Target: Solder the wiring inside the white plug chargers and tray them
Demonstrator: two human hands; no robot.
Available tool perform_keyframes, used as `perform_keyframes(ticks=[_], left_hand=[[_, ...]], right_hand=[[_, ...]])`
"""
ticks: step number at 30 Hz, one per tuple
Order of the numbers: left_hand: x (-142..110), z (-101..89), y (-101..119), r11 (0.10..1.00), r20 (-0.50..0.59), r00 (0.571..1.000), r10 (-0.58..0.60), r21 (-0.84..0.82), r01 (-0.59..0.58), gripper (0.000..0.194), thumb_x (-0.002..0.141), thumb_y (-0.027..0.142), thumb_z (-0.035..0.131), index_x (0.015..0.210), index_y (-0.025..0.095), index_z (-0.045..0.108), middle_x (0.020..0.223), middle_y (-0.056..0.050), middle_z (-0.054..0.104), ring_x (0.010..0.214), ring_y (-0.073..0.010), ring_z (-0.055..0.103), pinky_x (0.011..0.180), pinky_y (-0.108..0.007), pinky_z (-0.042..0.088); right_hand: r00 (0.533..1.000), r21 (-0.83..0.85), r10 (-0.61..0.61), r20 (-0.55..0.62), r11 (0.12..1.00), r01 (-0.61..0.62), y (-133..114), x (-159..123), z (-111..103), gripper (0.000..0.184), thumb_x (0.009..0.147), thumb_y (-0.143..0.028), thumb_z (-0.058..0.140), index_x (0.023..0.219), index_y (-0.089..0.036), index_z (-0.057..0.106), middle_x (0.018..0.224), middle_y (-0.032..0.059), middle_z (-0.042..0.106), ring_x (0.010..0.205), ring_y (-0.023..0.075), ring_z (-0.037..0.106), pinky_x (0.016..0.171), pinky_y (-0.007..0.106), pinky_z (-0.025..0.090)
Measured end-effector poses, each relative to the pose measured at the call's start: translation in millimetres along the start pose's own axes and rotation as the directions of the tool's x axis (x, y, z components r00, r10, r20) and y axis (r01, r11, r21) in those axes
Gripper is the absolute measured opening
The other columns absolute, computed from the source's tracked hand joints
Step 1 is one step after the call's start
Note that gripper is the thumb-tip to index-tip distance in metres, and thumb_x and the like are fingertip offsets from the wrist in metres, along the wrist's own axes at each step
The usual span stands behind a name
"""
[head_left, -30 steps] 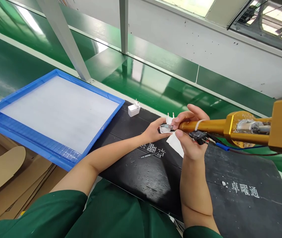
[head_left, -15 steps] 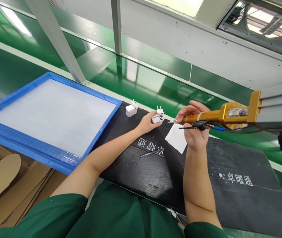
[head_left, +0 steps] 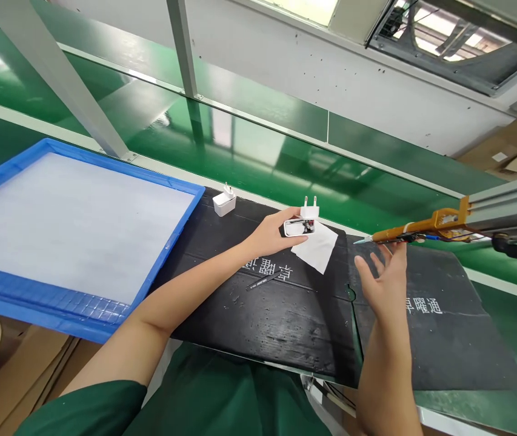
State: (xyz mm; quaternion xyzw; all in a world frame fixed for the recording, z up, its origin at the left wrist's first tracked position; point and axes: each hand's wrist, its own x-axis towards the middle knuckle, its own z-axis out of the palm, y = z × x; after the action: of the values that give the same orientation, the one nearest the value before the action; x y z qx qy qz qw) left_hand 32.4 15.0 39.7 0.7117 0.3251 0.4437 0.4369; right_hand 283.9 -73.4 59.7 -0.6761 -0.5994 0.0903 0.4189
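Gripping the plug (head_left: 302, 223) near the surface's (head_left: 303, 321) far edge, left hand (head_left: 270, 235) held its sides, judged stiff; innards (head_left: 308, 227) seemed fragile. Right hand (head_left: 385, 286), unclenched, hung by the dispenser (head_left: 399, 231).

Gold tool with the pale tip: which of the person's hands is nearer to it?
Right. The right hand is just below the front of the gold tool; the left hand is farther off, to its left, holding an open white plug casing.

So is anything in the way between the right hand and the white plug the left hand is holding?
Nothing visible blocks the gap between the right hand and the white plug in the left hand. The gold tool just pokes its tip out beside the right hand.
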Motion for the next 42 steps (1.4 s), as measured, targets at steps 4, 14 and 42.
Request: perform_keyframes(ticks=[4, 14, 42], left_hand=[[-2, -4.4, 24, 0.999, -0.007, 1.000, -0.011, -0.041, 0.011, 0.048, 0.081, 0.032, 0.069, 0.125, 0.021, 0.055, 0.114, -0.005, 0.069, 0.099, -0.0209, 0.067, 0.090, -0.033, 0.053], [-8, -17.2, 49, 0.935, -0.043, 0.951, 0.306, 0.200, -0.292, 0.044, 0.083, 0.031, 0.068, 0.124, 0.021, 0.055, 0.109, -0.006, 0.071, 0.091, -0.0183, 0.069, 0.080, -0.029, 0.056], [-14, -39.3, 82, 0.567, -0.103, 0.609, 0.787, 0.513, -0.645, 0.039, 0.083, 0.016, 0.068, 0.121, 0.016, 0.057, 0.111, -0.013, 0.071, 0.108, -0.0205, 0.065, 0.089, -0.036, 0.058]], right_hand=[[0.990, -0.060, -0.019, -0.140, 0.998, 0.011, -5, -37, 9, 0.075, 0.081, -0.035, 0.064, 0.146, -0.027, 0.027, 0.142, 0.0167, 0.035, 0.125, 0.0348, 0.049, 0.095, 0.060, 0.047], [0.547, -0.107, -0.565, 0.618, 0.629, 0.770, -59, -81, 89, 0.042, 0.087, -0.001, 0.043, 0.123, -0.016, 0.060, 0.125, 0.0118, 0.065, 0.113, 0.0262, 0.059, 0.097, 0.047, 0.048], [0.853, 0.879, -0.465, -0.236, 0.272, 0.392, -140, 17, 31, 0.012, 0.089, -0.021, 0.064, 0.101, -0.023, 0.062, 0.088, -0.0020, 0.071, 0.077, 0.0134, 0.073, 0.069, 0.031, 0.066]])
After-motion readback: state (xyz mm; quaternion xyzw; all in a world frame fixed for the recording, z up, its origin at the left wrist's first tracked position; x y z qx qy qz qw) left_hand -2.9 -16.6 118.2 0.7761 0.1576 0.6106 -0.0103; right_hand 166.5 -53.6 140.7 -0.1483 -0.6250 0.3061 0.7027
